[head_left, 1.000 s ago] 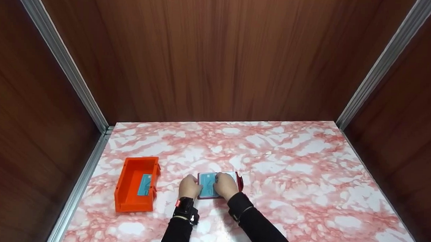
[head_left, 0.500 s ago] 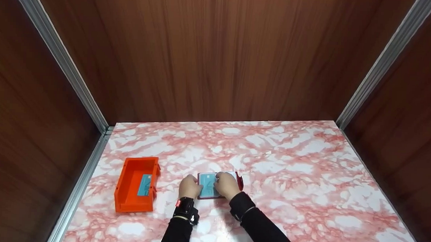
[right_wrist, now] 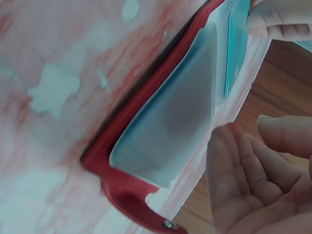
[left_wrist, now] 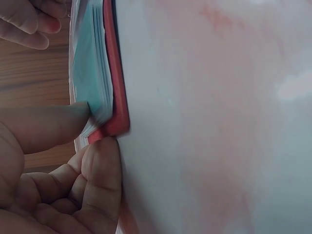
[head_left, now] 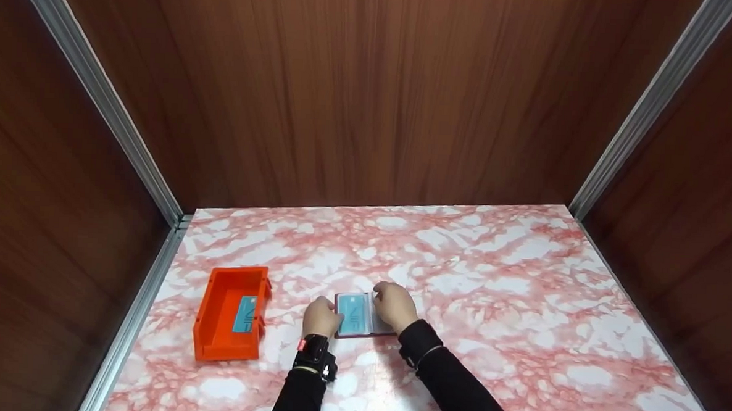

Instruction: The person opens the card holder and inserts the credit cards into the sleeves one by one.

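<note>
A red card holder [right_wrist: 108, 141] lies spread on the table, with clear sleeves [right_wrist: 165, 117] inside. On its left side, a teal card [head_left: 353, 313] shows in the sleeves. My left hand [head_left: 321, 318] holds the left edge, thumb on top of the sleeves and fingers at the cover's corner in the left wrist view. Over the right side hovers my right hand [head_left: 395, 307], hiding part of it in the head view. In the right wrist view its thumb and fingers stand apart with nothing between them. A strap with a metal snap [right_wrist: 169, 224] sticks out from the cover's end.
An orange bin [head_left: 227, 352] stands on the left of the table, with another teal card [head_left: 244, 314] inside. Brown wood-grain panels [head_left: 371, 94] rise behind and on both sides. The table [head_left: 521, 336] has a red and white marbled top.
My right hand has come off the teal card and moved right and slightly away from me. More of the card and a clear sleeve now show. The left hand keeps its place.
</note>
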The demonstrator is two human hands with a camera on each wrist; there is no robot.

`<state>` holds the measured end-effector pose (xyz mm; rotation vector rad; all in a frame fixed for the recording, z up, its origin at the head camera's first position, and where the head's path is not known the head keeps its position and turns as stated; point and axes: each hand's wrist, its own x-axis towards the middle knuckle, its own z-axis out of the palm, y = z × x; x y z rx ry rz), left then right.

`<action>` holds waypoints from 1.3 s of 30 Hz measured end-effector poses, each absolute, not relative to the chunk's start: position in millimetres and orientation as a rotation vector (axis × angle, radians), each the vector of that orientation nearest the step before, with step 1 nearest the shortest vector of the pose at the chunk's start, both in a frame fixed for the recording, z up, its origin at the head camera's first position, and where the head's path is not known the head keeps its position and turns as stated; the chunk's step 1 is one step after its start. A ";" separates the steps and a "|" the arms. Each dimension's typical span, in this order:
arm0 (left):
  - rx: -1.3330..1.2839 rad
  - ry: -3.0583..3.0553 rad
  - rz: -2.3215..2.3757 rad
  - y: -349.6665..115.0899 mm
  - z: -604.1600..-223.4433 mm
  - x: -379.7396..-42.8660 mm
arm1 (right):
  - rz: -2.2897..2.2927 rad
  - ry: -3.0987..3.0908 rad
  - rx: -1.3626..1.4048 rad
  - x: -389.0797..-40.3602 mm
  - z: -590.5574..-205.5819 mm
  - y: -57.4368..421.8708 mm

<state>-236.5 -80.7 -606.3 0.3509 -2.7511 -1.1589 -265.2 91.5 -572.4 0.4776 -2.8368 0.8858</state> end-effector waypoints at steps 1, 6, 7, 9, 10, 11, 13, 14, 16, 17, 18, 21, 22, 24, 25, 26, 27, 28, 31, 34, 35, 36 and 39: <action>0.356 -2.756 -1.162 -80.8 -606.0 -236.4 | 0.882 -2.831 0.478 -265.6 -572.2 92.8; 0.364 -2.748 -1.162 -80.5 -606.0 -236.3 | 0.873 -2.823 0.444 -268.7 -575.3 98.5; 0.364 -2.747 -1.159 -80.5 -605.9 -236.1 | 0.869 -2.824 0.437 -269.3 -576.2 99.6; 0.375 -2.745 -1.167 -80.1 -605.1 -236.0 | 0.857 -2.820 0.426 -270.2 -578.0 101.9; 0.379 -2.748 -1.172 -80.0 -605.0 -235.8 | 0.847 -2.818 0.424 -270.4 -578.6 103.1; 0.382 -2.751 -1.178 -79.9 -604.7 -235.7 | 0.844 -2.814 0.424 -270.5 -579.1 104.2; 0.387 -2.755 -1.182 -79.8 -603.9 -235.5 | 0.833 -2.805 0.430 -270.5 -579.6 106.4; 0.387 -2.756 -1.187 -79.7 -603.4 -235.5 | 0.822 -2.802 0.431 -270.4 -579.8 107.4; 0.387 -2.757 -1.191 -79.6 -603.3 -235.3 | 0.821 -2.798 0.429 -270.6 -580.4 109.1; 0.383 -2.758 -1.185 -79.7 -603.5 -235.3 | 0.818 -2.798 0.428 -270.7 -580.7 109.9; 0.379 -2.757 -1.181 -79.7 -603.4 -235.2 | 0.809 -2.800 0.428 -270.9 -581.1 110.5; 0.377 -2.758 -1.183 -79.8 -604.0 -235.0 | 0.808 -2.804 0.426 -271.1 -582.8 111.9; 0.377 -2.759 -1.183 -79.8 -604.1 -235.0 | 0.805 -2.805 0.429 -270.9 -583.2 112.3; 0.379 -2.761 -1.188 -79.7 -604.1 -235.3 | 0.796 -2.804 0.436 -271.0 -584.4 112.9; 0.382 -2.762 -1.187 -79.8 -604.3 -235.4 | 0.796 -2.804 0.438 -271.0 -584.7 113.0; 0.383 -2.763 -1.185 -79.8 -604.4 -235.6 | 0.796 -2.804 0.438 -270.9 -585.1 113.1; 0.385 -2.765 -1.182 -79.8 -604.6 -235.7 | 0.796 -2.803 0.437 -271.0 -585.6 113.3; 0.385 -2.765 -1.180 -79.8 -604.9 -235.5 | 0.790 -2.800 0.441 -271.2 -586.1 113.4; 0.383 -2.762 -1.177 -79.8 -605.6 -235.1 | 0.791 -2.799 0.434 -271.2 -588.2 114.0; 0.375 -2.751 -1.171 -79.9 -606.8 -234.8 | 0.770 -2.790 0.446 -271.0 -590.9 114.7; 0.370 -2.746 -1.169 -79.9 -607.1 -234.8 | 0.769 -2.786 0.446 -270.7 -591.7 114.8; 0.365 -2.740 -1.163 -80.0 -607.7 -234.8 | 0.759 -2.781 0.452 -270.5 -592.2 114.9; 0.353 -2.728 -1.163 -79.9 -608.5 -234.9 | 0.738 -2.766 0.468 -269.5 -593.1 114.9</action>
